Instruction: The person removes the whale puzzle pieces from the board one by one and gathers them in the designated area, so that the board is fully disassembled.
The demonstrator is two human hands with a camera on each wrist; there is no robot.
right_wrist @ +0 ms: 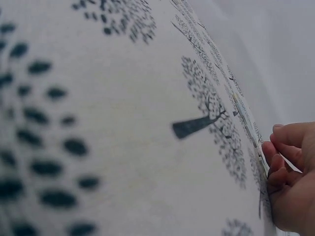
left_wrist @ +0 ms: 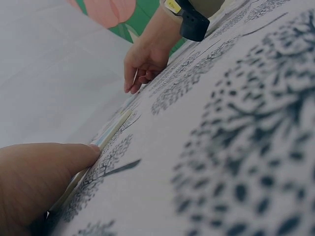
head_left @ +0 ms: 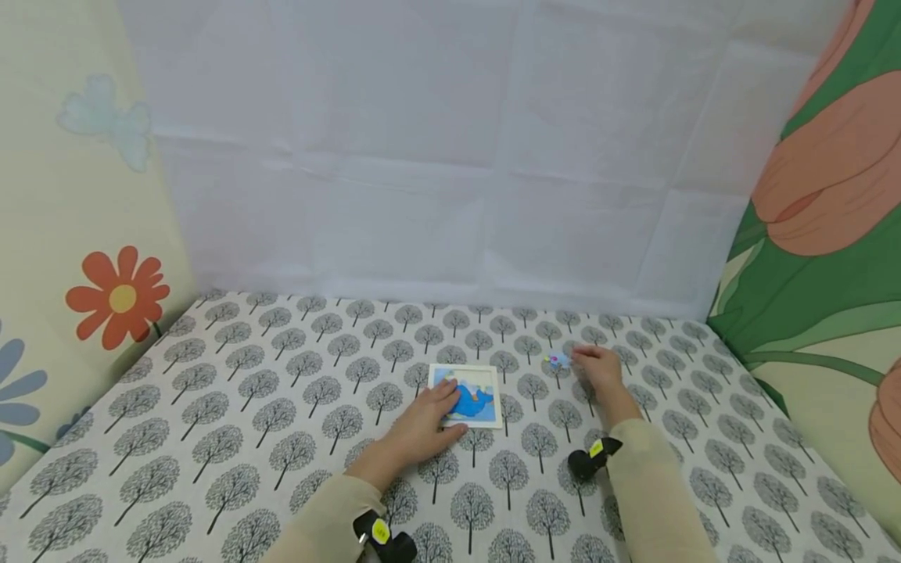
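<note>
framed picture (head_left: pixel 473 402) partly under left grip (head_left: pixel 421 421)

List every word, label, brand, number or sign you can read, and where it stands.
No text is readable.
Left wrist's yellow label: too small and blurred.
Right wrist's yellow label: too small and blurred.
Framed picture: no lettering I can make out.
</note>
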